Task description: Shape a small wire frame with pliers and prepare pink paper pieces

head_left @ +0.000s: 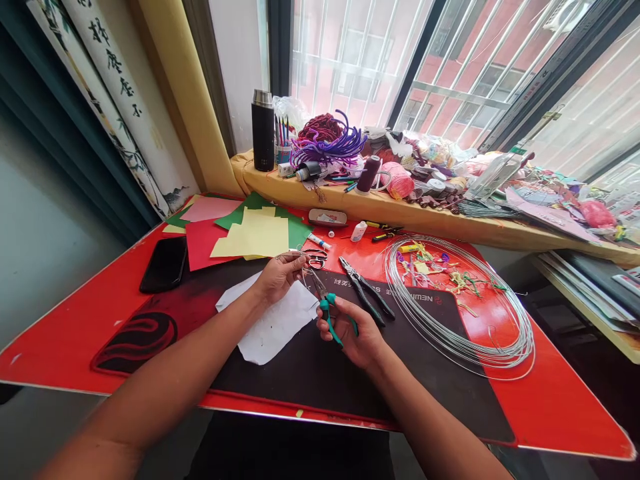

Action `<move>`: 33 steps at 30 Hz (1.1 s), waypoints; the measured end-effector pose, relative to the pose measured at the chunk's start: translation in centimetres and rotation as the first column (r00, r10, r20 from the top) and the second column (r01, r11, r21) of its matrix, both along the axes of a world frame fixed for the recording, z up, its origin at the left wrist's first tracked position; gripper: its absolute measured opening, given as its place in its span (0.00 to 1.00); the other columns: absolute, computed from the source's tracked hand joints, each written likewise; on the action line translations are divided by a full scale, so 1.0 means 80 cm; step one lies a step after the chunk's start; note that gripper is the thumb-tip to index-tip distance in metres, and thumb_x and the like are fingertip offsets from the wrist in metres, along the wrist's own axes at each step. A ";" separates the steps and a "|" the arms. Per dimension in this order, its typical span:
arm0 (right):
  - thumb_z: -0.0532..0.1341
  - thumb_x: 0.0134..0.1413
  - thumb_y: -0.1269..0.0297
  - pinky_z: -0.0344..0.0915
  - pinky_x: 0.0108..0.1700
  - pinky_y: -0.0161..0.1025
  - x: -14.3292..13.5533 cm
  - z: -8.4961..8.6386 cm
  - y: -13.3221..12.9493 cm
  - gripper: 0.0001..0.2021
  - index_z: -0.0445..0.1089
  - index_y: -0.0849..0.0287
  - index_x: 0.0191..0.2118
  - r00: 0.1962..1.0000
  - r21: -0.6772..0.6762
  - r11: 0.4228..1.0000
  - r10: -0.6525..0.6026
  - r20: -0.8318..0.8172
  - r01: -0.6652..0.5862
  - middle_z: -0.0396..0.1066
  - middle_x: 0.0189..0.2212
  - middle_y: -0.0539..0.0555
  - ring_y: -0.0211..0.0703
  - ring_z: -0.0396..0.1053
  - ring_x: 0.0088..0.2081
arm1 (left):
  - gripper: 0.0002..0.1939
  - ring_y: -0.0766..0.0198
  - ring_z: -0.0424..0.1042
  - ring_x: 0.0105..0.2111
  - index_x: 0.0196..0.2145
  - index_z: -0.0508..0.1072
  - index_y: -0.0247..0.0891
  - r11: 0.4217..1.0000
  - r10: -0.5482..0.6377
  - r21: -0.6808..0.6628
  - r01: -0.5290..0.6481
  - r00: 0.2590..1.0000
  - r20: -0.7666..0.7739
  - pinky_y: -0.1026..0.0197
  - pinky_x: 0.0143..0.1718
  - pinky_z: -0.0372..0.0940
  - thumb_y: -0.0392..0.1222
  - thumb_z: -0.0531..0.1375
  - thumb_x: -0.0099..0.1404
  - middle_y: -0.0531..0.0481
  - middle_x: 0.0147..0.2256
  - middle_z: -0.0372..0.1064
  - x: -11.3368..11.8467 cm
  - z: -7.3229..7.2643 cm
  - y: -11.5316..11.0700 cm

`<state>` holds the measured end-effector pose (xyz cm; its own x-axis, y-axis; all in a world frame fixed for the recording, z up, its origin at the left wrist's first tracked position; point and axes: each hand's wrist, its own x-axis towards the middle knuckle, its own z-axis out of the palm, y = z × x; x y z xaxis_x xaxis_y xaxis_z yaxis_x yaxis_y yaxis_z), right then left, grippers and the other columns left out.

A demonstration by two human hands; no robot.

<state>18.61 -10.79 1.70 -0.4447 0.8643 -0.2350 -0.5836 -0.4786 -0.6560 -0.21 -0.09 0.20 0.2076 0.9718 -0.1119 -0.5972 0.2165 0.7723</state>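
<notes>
My left hand (280, 277) is closed in a pinch on a thin piece of wire (304, 272), most of it hidden by the fingers. Needle-nose pliers with teal handles (327, 312) are gripped in my right hand (357, 333), their jaws pointing up and left toward my left fingertips. Whether the jaws touch the wire is too small to tell. Under both hands lie a crumpled white sheet of paper (270, 327) and a black desk mat (300, 380). Larger black-handled pliers (365, 290) rest right of the pliers I hold. Dark-handled scissors (316, 260) lie just beyond my left fingertips.
A big coil of silver wire (520, 333) surrounds colourful scraps at right. Coloured paper (257, 233) and a black phone (164, 265) are at left. A glue bottle (359, 231) stands behind. Along the windowsill are a black thermos (263, 133), purple cord (330, 147) and yarn (397, 180).
</notes>
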 end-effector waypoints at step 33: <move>0.73 0.53 0.55 0.71 0.45 0.44 -0.015 0.014 -0.012 0.17 0.78 0.59 0.44 0.945 0.144 0.990 -0.041 0.323 -0.006 0.76 0.39 0.56 0.47 0.75 0.39 | 0.19 0.65 0.69 0.26 0.33 0.82 0.34 0.977 0.071 0.212 -0.017 0.966 -0.248 0.61 0.27 0.64 0.47 0.78 0.47 0.48 0.30 0.77 -0.002 0.015 -0.007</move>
